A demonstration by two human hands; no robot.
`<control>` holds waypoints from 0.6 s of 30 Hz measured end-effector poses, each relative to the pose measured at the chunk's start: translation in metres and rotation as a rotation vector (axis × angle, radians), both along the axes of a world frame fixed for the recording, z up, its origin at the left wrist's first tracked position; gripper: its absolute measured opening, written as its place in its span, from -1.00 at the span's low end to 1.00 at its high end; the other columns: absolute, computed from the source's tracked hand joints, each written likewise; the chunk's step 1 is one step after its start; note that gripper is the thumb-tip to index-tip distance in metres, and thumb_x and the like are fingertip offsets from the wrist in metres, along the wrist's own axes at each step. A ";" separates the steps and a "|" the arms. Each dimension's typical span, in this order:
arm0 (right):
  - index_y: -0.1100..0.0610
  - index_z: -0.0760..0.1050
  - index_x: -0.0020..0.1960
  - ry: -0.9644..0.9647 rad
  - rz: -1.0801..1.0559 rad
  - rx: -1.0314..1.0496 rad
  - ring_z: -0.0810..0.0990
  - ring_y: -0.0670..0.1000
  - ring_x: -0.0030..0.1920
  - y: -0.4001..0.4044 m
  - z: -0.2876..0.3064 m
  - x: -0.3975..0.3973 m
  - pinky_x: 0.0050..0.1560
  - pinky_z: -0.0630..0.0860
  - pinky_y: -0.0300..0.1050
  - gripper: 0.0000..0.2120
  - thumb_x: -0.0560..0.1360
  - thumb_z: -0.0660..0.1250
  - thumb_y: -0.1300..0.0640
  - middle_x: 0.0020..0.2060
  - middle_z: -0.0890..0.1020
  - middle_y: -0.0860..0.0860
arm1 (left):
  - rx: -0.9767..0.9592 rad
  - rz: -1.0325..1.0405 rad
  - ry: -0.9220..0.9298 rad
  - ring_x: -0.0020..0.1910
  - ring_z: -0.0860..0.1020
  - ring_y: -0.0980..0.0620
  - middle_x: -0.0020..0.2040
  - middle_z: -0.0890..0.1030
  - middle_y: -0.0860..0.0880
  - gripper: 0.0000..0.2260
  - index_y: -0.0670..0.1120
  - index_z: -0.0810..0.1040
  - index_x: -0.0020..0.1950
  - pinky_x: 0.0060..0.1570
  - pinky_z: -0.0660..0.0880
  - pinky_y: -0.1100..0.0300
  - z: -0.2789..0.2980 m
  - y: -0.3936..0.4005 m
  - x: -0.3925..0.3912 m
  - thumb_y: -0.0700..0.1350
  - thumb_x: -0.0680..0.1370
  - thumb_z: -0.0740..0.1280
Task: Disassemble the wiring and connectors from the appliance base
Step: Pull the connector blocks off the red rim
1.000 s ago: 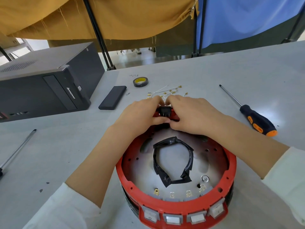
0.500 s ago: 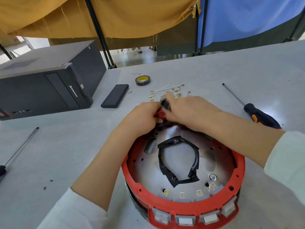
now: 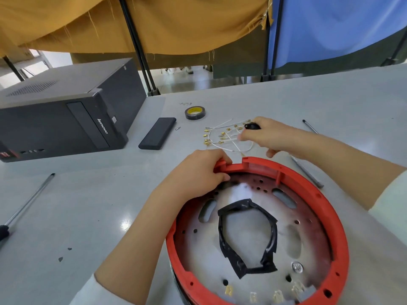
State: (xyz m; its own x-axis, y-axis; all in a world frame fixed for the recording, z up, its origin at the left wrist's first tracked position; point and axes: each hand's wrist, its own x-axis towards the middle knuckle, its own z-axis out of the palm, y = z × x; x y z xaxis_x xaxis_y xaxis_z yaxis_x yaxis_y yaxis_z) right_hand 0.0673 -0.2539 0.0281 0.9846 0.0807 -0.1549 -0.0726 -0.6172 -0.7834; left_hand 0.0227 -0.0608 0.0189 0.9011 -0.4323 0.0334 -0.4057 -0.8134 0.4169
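1. Your left hand (image 3: 199, 170) grips the far rim of the red appliance base (image 3: 312, 194), fingers curled over the edge right beside a notch in that rim. The base sits at the near edge of the tabletop (image 3: 77, 205).
2. Your right hand (image 3: 267, 134) is past the base, pinching a small black connector (image 3: 252, 126) just over the pile of white wires (image 3: 226, 137) with gold terminals — that pile lies toward the middle of the tabletop.
3. Inside the base there's a ring of black tape (image 3: 246, 236) on the metal plate.
4. Other bits: tape roll (image 3: 195, 112) and a black slab (image 3: 157, 133) beyond the wires, a PC tower (image 3: 66, 111) at the far left (lying on its side), a screwdriver shaft (image 3: 28, 199) near the left edge.
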 end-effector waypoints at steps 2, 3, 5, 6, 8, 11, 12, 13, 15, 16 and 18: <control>0.01 0.44 -0.04 0.044 0.116 -0.065 0.40 0.00 -0.25 0.006 0.004 0.011 -0.49 0.42 -0.20 -0.95 0.53 0.22 0.06 -0.21 0.42 0.01 | -0.008 0.003 0.001 0.11 0.48 0.08 0.12 0.57 0.07 -0.73 0.06 0.53 0.17 -0.05 0.31 0.30 0.000 0.000 -0.002 -0.04 0.48 0.39; 0.03 0.47 -0.02 0.047 0.182 -0.121 0.43 0.00 -0.25 0.011 0.005 0.016 -0.50 0.43 -0.23 -0.93 0.54 0.21 0.12 -0.18 0.44 0.03 | -0.010 0.006 0.001 0.11 0.47 0.08 0.11 0.57 0.07 -0.73 0.07 0.53 0.17 -0.05 0.32 0.29 0.000 0.000 -0.003 -0.04 0.48 0.39; 0.07 0.51 0.02 0.042 0.347 -0.318 0.49 -0.05 -0.35 0.024 0.004 0.024 -0.51 0.43 -0.30 -0.83 0.51 0.20 0.26 -0.18 0.49 0.02 | -0.013 0.008 -0.001 0.10 0.48 0.05 0.10 0.58 0.06 -0.74 0.07 0.52 0.18 -0.02 0.34 0.26 0.000 0.000 -0.004 -0.06 0.49 0.38; 0.08 0.53 0.02 0.033 0.421 -0.417 0.49 -0.09 -0.43 0.032 0.002 0.027 -0.51 0.42 -0.31 -0.79 0.49 0.21 0.30 -0.20 0.51 0.00 | -0.013 0.006 -0.002 0.10 0.49 0.04 0.10 0.58 0.05 -0.74 0.07 0.52 0.18 -0.01 0.36 0.24 0.000 0.000 -0.005 -0.07 0.50 0.37; 0.08 0.55 0.03 0.000 0.519 -0.529 0.49 -0.15 -0.53 0.047 -0.001 0.030 -0.45 0.44 -0.27 -0.76 0.45 0.25 0.31 -0.21 0.55 -0.01 | -0.007 0.005 -0.001 0.10 0.50 -0.01 0.12 0.58 0.01 -0.73 0.07 0.51 0.20 0.05 0.41 0.16 -0.001 0.002 -0.007 -0.08 0.50 0.36; 0.01 0.49 0.08 -0.070 0.565 -0.536 0.55 -0.01 -0.23 0.062 -0.006 0.032 -0.25 0.52 -0.08 -0.67 0.37 0.34 0.28 -0.12 0.55 -0.01 | -0.013 0.011 0.003 0.10 0.51 -0.05 0.13 0.57 -0.04 -0.73 0.07 0.51 0.21 0.08 0.44 0.08 -0.003 0.004 -0.010 -0.08 0.51 0.35; 0.00 0.47 0.09 -0.089 0.568 -0.533 0.52 0.02 -0.15 0.064 -0.008 0.031 -0.26 0.48 -0.10 -0.64 0.35 0.34 0.30 -0.10 0.55 -0.02 | -0.017 0.012 0.002 0.09 0.51 -0.06 0.13 0.56 -0.04 -0.74 0.07 0.51 0.20 0.07 0.44 0.08 -0.004 0.004 -0.010 -0.08 0.51 0.35; 0.00 0.46 0.09 -0.107 0.571 -0.539 0.50 0.03 -0.11 0.065 -0.010 0.031 -0.28 0.43 -0.15 -0.63 0.35 0.34 0.31 -0.06 0.55 -0.02 | -0.021 0.015 0.001 0.08 0.51 -0.06 0.12 0.56 -0.05 -0.74 0.07 0.51 0.19 0.05 0.44 0.09 -0.004 0.004 -0.010 -0.08 0.51 0.35; 0.00 0.47 0.11 -0.145 0.570 -0.577 0.50 0.03 -0.03 0.064 -0.014 0.032 -0.25 0.40 -0.18 -0.64 0.37 0.33 0.29 0.01 0.53 -0.02 | -0.026 0.022 0.001 0.06 0.50 -0.06 0.11 0.55 -0.05 -0.75 0.07 0.51 0.18 0.02 0.43 0.11 -0.004 0.004 -0.010 -0.08 0.51 0.35; -0.01 0.48 0.13 -0.149 0.568 -0.584 0.51 0.04 0.00 0.063 -0.015 0.032 -0.22 0.43 -0.16 -0.64 0.39 0.33 0.28 0.01 0.51 -0.03 | -0.026 0.024 0.002 0.06 0.50 -0.06 0.11 0.55 -0.05 -0.75 0.07 0.51 0.18 0.01 0.43 0.12 -0.004 0.004 -0.009 -0.08 0.51 0.35; -0.03 0.47 0.19 -0.116 0.560 -0.541 0.52 0.02 0.00 0.059 -0.015 0.031 -0.23 0.48 -0.22 -0.60 0.41 0.35 0.27 0.02 0.50 -0.06 | -0.029 0.026 0.008 0.06 0.49 -0.05 0.10 0.56 -0.04 -0.74 0.08 0.52 0.17 0.00 0.41 0.13 -0.005 0.004 -0.009 -0.09 0.50 0.36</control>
State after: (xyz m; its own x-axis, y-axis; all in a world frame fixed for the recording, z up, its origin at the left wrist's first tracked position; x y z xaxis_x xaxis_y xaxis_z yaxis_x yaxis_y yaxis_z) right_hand 0.0980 -0.1946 0.0132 0.8318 0.5125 -0.2133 0.4259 -0.8355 -0.3472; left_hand 0.0140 -0.0570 0.0143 0.9122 -0.4080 0.0378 -0.3812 -0.8112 0.4434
